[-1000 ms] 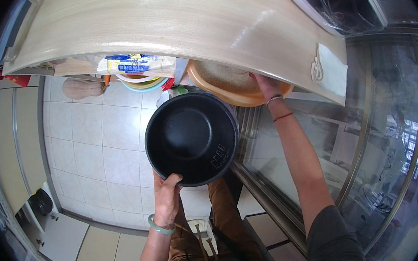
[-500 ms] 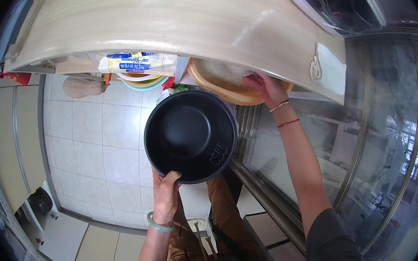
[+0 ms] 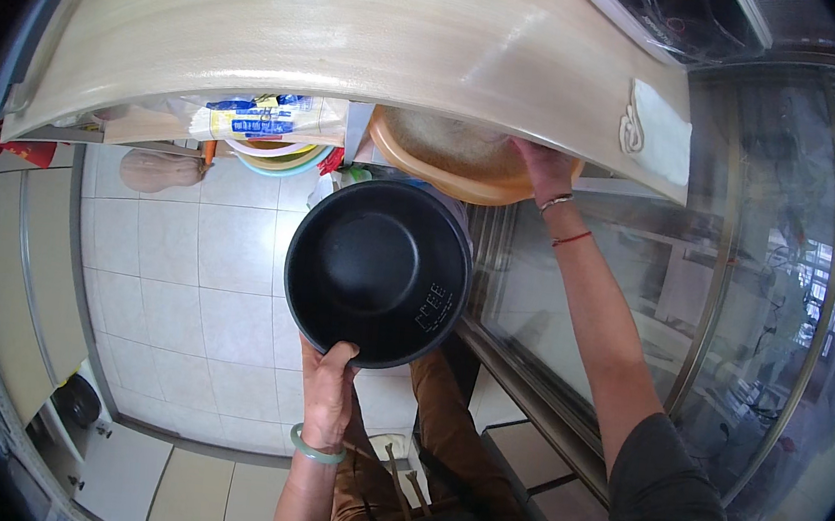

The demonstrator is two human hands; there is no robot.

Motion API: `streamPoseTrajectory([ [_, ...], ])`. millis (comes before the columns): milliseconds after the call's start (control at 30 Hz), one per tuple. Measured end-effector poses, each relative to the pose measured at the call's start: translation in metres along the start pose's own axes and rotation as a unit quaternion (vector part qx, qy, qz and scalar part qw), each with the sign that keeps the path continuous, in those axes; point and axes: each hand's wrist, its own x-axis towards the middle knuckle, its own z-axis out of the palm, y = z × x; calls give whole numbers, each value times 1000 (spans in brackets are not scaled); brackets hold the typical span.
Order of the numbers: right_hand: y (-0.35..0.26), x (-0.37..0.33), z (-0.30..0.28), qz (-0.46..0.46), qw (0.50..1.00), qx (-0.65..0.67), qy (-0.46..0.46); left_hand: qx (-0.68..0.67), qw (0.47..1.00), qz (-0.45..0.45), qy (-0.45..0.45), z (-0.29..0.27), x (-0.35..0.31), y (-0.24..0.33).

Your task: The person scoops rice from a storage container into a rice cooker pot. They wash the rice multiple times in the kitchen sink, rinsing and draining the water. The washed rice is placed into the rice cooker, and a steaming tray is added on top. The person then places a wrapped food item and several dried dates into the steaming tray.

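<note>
Tilted toward me, a round black rice cooker inner pot (image 3: 363, 255) is held in front of my legs, and nothing shows inside it. My left hand (image 3: 328, 383) grips its near rim, thumb over the edge. Partly under the counter's front edge stands an orange basin (image 3: 426, 173) with pale, fine grain that looks like rice (image 3: 454, 145). My right hand (image 3: 545, 172) reaches into the basin's right side. Its fingers are hidden by the counter edge and the basin, so whether they hold grain does not show.
A wooden-patterned counter (image 3: 308, 39) overhangs the basin, with a folded white cloth (image 3: 657, 133) at its right. Left of the basin are a plastic bag (image 3: 271, 116) and stacked bowls (image 3: 284, 164). A gourd-like squash (image 3: 160, 172) lies on the tiled floor. Glass sliding doors (image 3: 596, 288) stand at right.
My right hand has moved slightly, and its fingers, partly visible before, are now hidden in the basin. The pot stays nearly where it was in my left hand.
</note>
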Motion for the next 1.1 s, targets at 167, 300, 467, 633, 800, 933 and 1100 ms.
streamPoseTrajectory([
  [167,-22,-12,-11,179,835,509,-105,7,1000,4,-6,-3,4,-1],
  [300,-54,-24,-24,186,761,592,-191,4,1000,14,-10,-5,3,1],
  [467,-101,-50,-19,169,812,526,-191,16,1000,18,-9,-9,5,2],
  [633,-140,-81,-24,224,805,498,-232,-4,1000,24,-7,-4,2,5],
  [800,-178,-106,-29,138,888,362,-247,1,1000,5,16,2,-1,6],
  [933,-189,-116,-14,161,841,411,-313,29,1000,3,11,5,-4,9],
  [1100,-173,-132,31,109,913,253,-301,7,999,29,-19,9,-3,11],
])
